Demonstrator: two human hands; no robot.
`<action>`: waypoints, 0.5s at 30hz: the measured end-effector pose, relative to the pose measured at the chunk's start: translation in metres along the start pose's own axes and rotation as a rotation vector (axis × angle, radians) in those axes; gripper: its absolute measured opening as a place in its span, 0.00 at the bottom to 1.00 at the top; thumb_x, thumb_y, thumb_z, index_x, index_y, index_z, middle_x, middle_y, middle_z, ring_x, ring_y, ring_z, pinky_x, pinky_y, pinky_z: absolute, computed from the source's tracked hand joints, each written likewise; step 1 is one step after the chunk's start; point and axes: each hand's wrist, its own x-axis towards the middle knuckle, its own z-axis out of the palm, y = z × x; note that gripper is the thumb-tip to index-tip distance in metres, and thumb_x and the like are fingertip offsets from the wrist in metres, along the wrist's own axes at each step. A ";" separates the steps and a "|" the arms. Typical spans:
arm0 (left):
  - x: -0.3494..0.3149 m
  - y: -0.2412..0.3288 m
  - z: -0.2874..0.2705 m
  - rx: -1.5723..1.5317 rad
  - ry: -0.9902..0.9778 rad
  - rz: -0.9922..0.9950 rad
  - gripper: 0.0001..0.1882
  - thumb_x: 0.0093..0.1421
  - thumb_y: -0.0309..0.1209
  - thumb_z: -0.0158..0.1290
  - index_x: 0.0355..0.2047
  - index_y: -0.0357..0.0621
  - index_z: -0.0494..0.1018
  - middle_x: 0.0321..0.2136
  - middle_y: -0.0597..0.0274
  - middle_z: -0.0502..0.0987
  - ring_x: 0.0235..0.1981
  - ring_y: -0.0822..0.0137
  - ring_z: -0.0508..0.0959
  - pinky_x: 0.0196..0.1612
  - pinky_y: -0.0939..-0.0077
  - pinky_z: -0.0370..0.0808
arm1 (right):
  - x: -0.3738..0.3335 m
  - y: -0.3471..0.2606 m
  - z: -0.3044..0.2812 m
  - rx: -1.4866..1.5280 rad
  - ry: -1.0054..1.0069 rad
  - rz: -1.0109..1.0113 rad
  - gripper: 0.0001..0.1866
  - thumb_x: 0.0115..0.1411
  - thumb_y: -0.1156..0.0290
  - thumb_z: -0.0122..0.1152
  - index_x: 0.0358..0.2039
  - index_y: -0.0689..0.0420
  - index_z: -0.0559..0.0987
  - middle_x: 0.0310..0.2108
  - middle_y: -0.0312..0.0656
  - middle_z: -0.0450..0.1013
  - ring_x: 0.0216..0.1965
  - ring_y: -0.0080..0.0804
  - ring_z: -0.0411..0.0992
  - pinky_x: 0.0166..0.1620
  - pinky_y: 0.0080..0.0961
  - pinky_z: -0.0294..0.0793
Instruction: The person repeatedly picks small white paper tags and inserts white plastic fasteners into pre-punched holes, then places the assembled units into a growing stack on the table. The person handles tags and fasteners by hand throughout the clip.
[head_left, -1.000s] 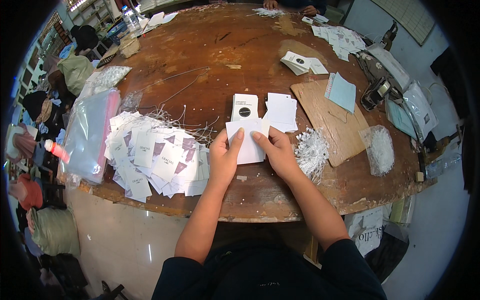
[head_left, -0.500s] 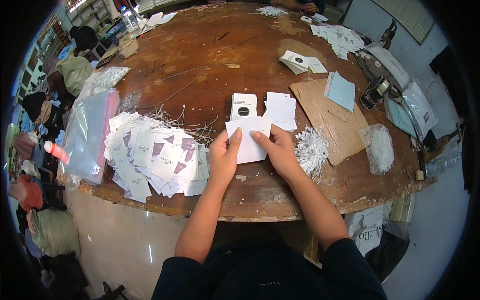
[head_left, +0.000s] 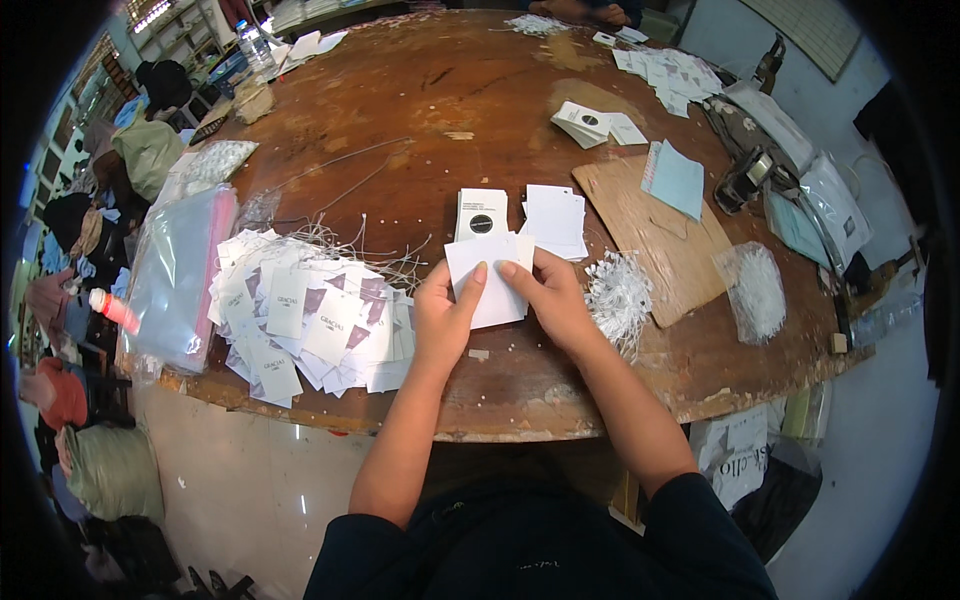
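Note:
Between my hands, close to the table's front, are overlapping white hang tags (head_left: 490, 292), blank side up. My left hand (head_left: 445, 305) grips their left edge with its thumb on top. On the right edge my right hand (head_left: 556, 295) pinches them the same way, thumb flat on the face. Fingers beneath the cards are hidden. Just beyond lies a stack of printed tags (head_left: 482, 211) with a black round mark, and beside it a stack of plain white tags (head_left: 555, 222). A bundle of white tag strings (head_left: 618, 296) rests near my right hand.
Left of my hands spreads a heap of strung tags (head_left: 315, 320), next to clear plastic bags (head_left: 180, 285). To the right lie a wooden board (head_left: 650, 230) and a bag of white strings (head_left: 755, 290). Another person's hands (head_left: 590, 12) are at the table's far edge.
The view has shifted slightly. Both hands keep their hold on the white tags, which sit almost as before; the front cards cover a bit more of those behind.

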 end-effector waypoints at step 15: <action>-0.056 0.010 -0.016 0.031 0.003 -0.089 0.13 0.66 0.31 0.56 0.44 0.33 0.76 0.37 0.61 0.80 0.38 0.76 0.76 0.43 0.78 0.73 | -0.015 -0.007 -0.123 -1.151 0.443 -0.114 0.09 0.60 0.71 0.62 0.33 0.66 0.81 0.30 0.50 0.78 0.32 0.43 0.77 0.36 0.34 0.74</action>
